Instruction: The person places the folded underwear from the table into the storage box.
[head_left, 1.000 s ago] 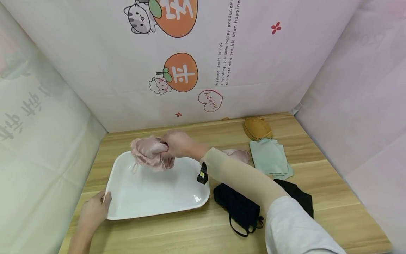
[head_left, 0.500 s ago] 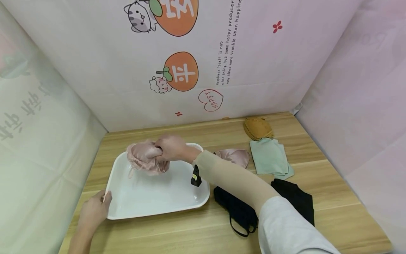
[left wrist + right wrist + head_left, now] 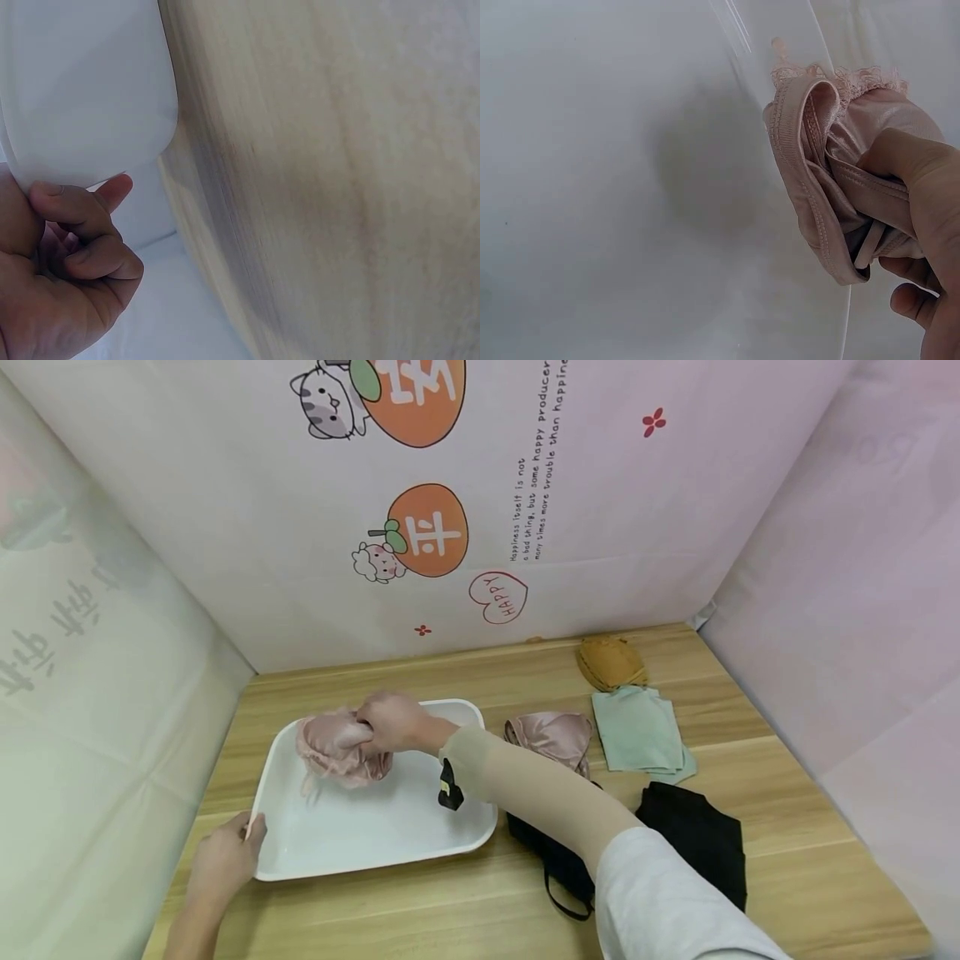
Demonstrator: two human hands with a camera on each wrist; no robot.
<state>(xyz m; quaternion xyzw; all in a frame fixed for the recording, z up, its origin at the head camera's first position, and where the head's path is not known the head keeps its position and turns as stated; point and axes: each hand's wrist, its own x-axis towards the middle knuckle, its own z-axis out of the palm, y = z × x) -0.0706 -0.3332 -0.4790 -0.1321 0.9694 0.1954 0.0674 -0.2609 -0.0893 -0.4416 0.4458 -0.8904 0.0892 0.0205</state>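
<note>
My right hand (image 3: 393, 724) grips a folded pink satin bra (image 3: 333, 747) with lace trim, over the back left part of a white tray (image 3: 375, 827). In the right wrist view, the bra (image 3: 787, 150) shows stitched bands and a lace edge, and my thumb and fingers pinch its near side. A shadow lies on the tray floor beneath it. At the tray's left side, my left hand (image 3: 221, 864) holds the rim. The left wrist view has that hand (image 3: 67, 277) with curled fingers at the tray's corner (image 3: 97, 142).
Right of the tray lie a folded pink satin garment (image 3: 555, 739), a mustard folded garment (image 3: 611, 662), a pale green folded cloth (image 3: 637, 731), a black folded garment (image 3: 693, 843) and a dark strapped item (image 3: 551, 856) partly behind my right arm. White printed sheets enclose the wooden table (image 3: 420, 918).
My right hand has moved left and lower with the bra, over the tray. More of the pink garment on the table shows now. My left hand stays on the rim.
</note>
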